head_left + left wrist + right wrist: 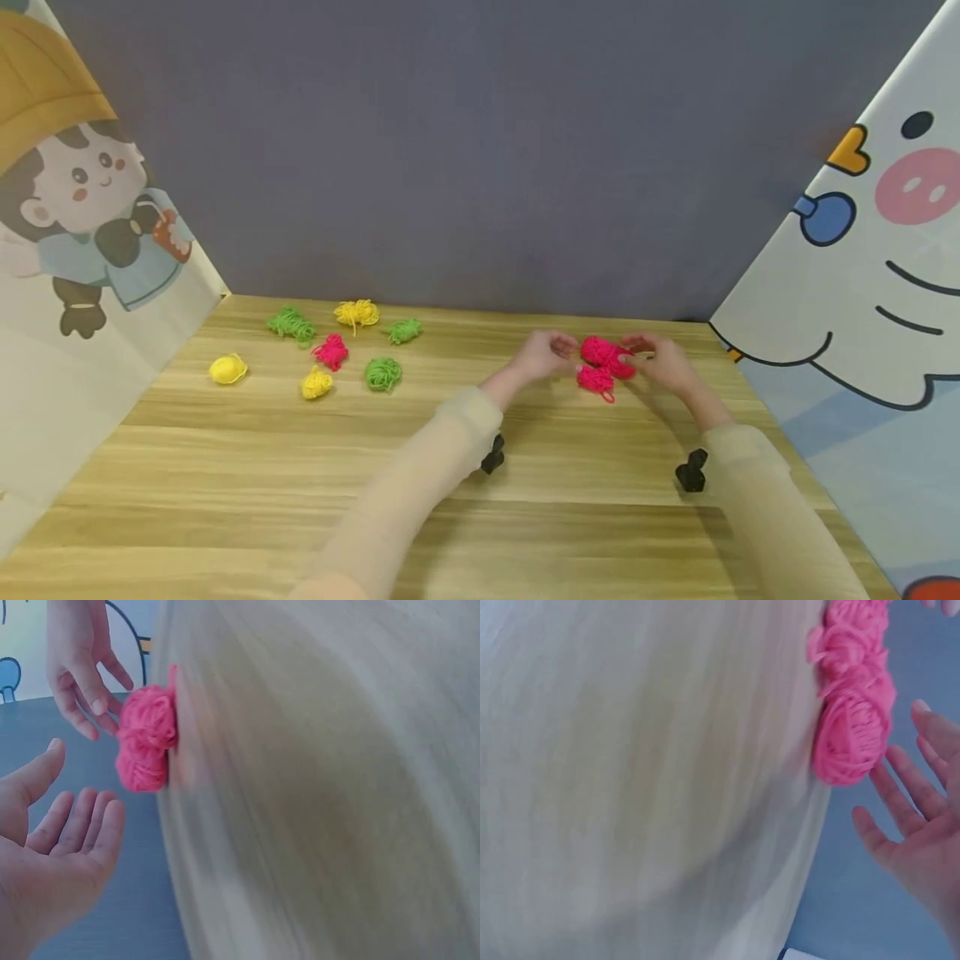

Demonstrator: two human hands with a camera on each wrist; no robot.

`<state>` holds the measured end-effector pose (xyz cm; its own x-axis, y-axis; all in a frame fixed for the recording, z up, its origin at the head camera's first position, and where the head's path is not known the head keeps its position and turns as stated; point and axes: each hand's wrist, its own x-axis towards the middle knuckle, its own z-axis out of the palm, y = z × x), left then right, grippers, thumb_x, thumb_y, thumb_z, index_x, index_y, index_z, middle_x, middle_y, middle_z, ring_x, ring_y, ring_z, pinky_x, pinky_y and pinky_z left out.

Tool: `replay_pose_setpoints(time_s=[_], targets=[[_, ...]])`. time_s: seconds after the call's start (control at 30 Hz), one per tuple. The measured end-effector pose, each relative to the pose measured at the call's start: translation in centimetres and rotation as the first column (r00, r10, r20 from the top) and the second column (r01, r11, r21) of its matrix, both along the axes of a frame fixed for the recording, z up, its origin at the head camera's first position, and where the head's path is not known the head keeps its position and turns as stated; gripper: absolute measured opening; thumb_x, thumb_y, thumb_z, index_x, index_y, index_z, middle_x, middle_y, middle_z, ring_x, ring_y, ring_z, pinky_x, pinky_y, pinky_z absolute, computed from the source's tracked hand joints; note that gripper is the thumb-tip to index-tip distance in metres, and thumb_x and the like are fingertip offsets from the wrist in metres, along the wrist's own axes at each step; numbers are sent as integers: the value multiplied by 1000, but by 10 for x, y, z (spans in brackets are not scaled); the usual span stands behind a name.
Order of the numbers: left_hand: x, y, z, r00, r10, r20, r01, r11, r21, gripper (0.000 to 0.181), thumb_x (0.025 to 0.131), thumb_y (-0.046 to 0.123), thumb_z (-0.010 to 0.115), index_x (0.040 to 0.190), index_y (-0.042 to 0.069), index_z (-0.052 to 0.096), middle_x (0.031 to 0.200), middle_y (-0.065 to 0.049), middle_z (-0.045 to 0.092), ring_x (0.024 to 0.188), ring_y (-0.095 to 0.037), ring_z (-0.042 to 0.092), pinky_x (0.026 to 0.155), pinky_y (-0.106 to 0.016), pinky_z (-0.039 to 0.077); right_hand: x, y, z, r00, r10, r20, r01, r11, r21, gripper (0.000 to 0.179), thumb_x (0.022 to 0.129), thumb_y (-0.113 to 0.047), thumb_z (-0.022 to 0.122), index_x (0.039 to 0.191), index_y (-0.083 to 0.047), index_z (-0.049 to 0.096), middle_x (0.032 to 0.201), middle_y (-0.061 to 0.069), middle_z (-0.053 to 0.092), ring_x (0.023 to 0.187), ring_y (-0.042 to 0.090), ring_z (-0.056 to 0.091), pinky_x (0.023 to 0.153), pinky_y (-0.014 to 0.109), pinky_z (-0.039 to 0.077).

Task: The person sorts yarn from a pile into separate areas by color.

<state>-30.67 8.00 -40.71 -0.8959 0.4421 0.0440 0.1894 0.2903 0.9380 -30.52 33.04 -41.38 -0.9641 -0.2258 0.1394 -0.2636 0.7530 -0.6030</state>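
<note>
Three pink yarn balls lie bunched together on the right half of the wooden table. My left hand is just left of them, fingers spread and loosely bent, apart from the yarn. On the other side is my right hand, its fingertips at the edge of the rightmost pink ball; whether they touch it I cannot tell. Both palms face inward in the wrist views, with nothing held in the left hand or the right hand.
At the table's left lie several more balls: green yarn, yellow yarn and a small pink one. A grey panel stands along the back edge. Printed panels with cartoon figures flank both sides.
</note>
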Motion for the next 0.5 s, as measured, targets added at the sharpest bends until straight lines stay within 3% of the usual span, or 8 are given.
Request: replay_pose_setpoints(time_s=[0.1,0.27,0.5], targets=[[2,-2,9,1000,-7,-29,7,1000,-4,44,80,5,74,119,-6,59,115,-21,63,101,-26,63,83,-21,51,2,-4,7,1000,-1,2,1,1000,-15,41,89,-13,66,124,4,54,119,24,60,109,40,56,92,56,47],[7,-9,22,998,-4,-55,3,1000,-28,42,79,10,77,116,-1,62,111,-14,66,101,-24,64,82,-19,52,7,-14,14,1000,20,-11,-21,999,-48,41,87,-12,68,123,4,55,118,24,61,110,39,56,91,52,49],[12,-25,33,996,-22,-86,22,1000,-7,42,78,13,78,115,2,63,111,-10,66,104,-26,62,86,-21,51,12,-25,13,998,59,-39,-61,996,-63,42,86,-16,70,121,2,58,116,21,63,108,37,58,89,50,51]])
